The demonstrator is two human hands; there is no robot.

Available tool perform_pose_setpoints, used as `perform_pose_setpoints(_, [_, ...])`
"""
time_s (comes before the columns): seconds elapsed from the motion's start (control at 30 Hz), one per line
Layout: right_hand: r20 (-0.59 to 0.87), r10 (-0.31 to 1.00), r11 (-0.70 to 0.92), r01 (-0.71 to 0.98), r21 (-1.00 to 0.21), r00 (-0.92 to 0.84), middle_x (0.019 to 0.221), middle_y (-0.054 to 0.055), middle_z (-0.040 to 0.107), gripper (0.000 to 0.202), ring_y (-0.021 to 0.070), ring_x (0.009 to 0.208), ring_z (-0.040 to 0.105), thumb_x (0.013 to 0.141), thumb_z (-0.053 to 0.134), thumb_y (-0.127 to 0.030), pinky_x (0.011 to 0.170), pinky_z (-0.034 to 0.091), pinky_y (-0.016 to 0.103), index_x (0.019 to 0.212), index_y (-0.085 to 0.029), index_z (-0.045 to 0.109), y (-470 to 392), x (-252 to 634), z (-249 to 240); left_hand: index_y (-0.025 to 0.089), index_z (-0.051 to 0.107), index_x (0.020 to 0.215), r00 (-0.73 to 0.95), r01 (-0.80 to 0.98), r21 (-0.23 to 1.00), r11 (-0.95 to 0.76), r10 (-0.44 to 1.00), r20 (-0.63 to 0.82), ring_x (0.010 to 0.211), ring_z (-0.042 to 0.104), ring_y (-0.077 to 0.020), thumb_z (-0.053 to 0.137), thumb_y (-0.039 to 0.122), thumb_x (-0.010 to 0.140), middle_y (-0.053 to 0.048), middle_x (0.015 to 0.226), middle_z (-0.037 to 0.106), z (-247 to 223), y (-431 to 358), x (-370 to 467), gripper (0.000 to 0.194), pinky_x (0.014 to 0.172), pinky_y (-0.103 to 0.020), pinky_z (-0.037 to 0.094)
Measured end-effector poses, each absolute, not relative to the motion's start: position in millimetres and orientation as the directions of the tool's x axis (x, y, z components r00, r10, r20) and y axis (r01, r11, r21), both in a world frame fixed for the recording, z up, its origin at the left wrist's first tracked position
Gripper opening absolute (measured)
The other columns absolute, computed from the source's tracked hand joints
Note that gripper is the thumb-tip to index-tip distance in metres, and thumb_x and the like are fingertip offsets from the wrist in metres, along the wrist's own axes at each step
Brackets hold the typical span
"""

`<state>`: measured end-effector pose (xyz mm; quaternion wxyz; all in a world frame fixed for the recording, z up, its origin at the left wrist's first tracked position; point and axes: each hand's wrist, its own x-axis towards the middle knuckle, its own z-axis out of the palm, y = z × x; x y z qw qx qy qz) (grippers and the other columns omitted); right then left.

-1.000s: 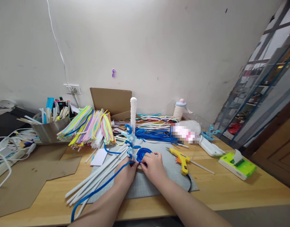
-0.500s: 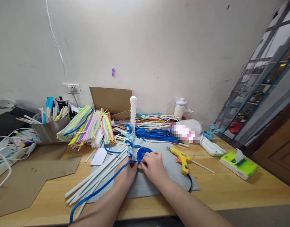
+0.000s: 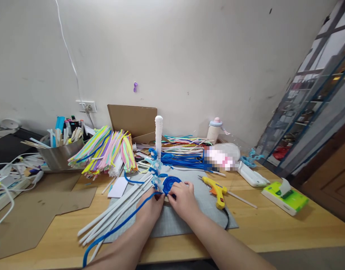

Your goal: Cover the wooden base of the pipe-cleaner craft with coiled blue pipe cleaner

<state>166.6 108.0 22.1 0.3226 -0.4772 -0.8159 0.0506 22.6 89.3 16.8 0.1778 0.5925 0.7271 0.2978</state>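
Note:
A coil of blue pipe cleaner (image 3: 170,182) lies on a round, pale base in front of me. From its left edge a long loose strand (image 3: 120,225) runs over my left hand (image 3: 151,204) toward the table's front edge. The fingers of my left hand are closed on the strand where it meets the coil. On the coil's near right edge, my right hand (image 3: 184,198) pinches the pipe cleaner with bent fingers. Just behind the left hand stands a white fuzzy stick (image 3: 158,137), with blue and light-blue pipe-cleaner shapes (image 3: 155,168) around its lower part.
White sticks (image 3: 116,210) lie left on the grey mat (image 3: 217,221). A yellow glue gun (image 3: 218,191) rests to the right, near a tissue pack (image 3: 285,197). Behind are pipe-cleaner bundles (image 3: 104,150), blue pipe cleaners (image 3: 183,161) and a metal pot (image 3: 59,155). Cardboard (image 3: 42,217) lies left.
The view has shifted very slightly. Both hands keep their hold at the coil's near edge, with hardly any visible movement.

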Motion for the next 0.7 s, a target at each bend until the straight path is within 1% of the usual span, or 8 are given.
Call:
perform_pose_setpoints(0.1, [0.482, 0.810, 0.538, 0.750, -0.386, -0.334, 0.079, 0.000, 0.065, 0.012, 0.0180, 0.083, 0.054, 0.079, 0.060, -0.018, 0.092, 0.023, 0.041, 0.067, -0.020, 0.059, 108.3, 165.7, 21.6, 0.021, 0.064, 0.084, -0.233, 0.761, 0.636, 0.124, 0.968, 0.090, 0.076, 0.063, -0.0170, 0.057, 0.035, 0.082, -0.003, 0.081, 0.070, 16.5, 89.6, 22.6, 0.016, 0.065, -0.025, 0.041])
perform_pose_setpoints(0.2, [0.484, 0.808, 0.541, 0.749, -0.383, -0.336, 0.079, 0.000, 0.065, 0.013, 0.0174, 0.083, 0.054, 0.079, 0.059, -0.016, 0.092, 0.023, 0.040, 0.067, -0.020, 0.059, 108.2, 165.5, 21.5, 0.022, 0.064, 0.088, -0.222, 0.773, 0.623, 0.121, 0.971, 0.088, 0.079, 0.064, -0.0171, 0.056, 0.035, 0.082, -0.002, 0.083, 0.071, 16.6, 89.7, 22.2, 0.016, 0.067, -0.024, 0.041])
perform_pose_setpoints(0.43, [0.498, 0.800, 0.544, 0.754, -0.367, -0.334, 0.078, 0.000, 0.065, 0.014, 0.0176, 0.082, 0.054, 0.079, 0.058, -0.016, 0.092, 0.024, 0.040, 0.066, -0.020, 0.058, 108.0, 165.0, 20.7, 0.021, 0.064, 0.090, -0.235, 0.782, 0.602, 0.162, 0.971, 0.045, 0.082, 0.064, -0.0170, 0.055, 0.036, 0.084, -0.003, 0.086, 0.071, 19.3, 88.8, 23.3, 0.019, 0.069, -0.024, 0.041])
perform_pose_setpoints(0.7, [0.501, 0.799, 0.541, 0.762, -0.356, -0.333, 0.078, 0.001, 0.064, 0.014, 0.0180, 0.082, 0.054, 0.079, 0.058, -0.015, 0.092, 0.024, 0.040, 0.066, -0.020, 0.057, 107.4, 164.9, 19.1, 0.022, 0.064, 0.089, -0.241, 0.789, 0.598, 0.140, 0.966, 0.092, 0.078, 0.063, -0.0160, 0.058, 0.034, 0.082, -0.002, 0.085, 0.070, 16.8, 88.4, 24.5, 0.016, 0.067, -0.023, 0.040])
